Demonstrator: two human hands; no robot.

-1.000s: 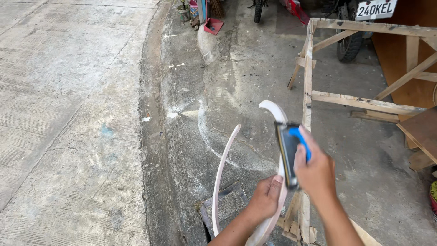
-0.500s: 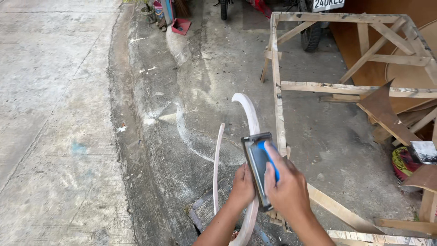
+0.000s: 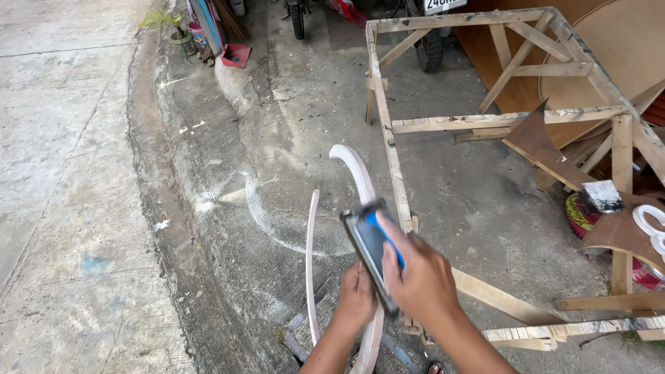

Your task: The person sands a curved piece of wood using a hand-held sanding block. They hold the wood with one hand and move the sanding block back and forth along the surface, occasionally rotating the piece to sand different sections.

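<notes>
Head camera, looking down: a curved white strip (image 3: 357,173), arched like a bow, stands on end over the concrete floor (image 3: 228,208), and the left hand (image 3: 357,294) is clenched around its lower part. The right hand (image 3: 419,277), just beside the left and a little above it, is wrapped around a flat sanding block (image 3: 370,249) with a blue handle, its dark face pressed against the strip's edge. A second, thinner white curved strip (image 3: 309,263) rises just beyond the left hand's outer side, apart from it. Past the right hand, a bare wooden frame (image 3: 485,121) of rough slats stands on the floor, one rail running close behind the strips. Farther beyond the frame lie brown plywood cutouts (image 3: 540,145). Well ahead of both hands, a small potted plant (image 3: 173,31) and a red dustpan (image 3: 237,55) sit near the kerb.
</notes>
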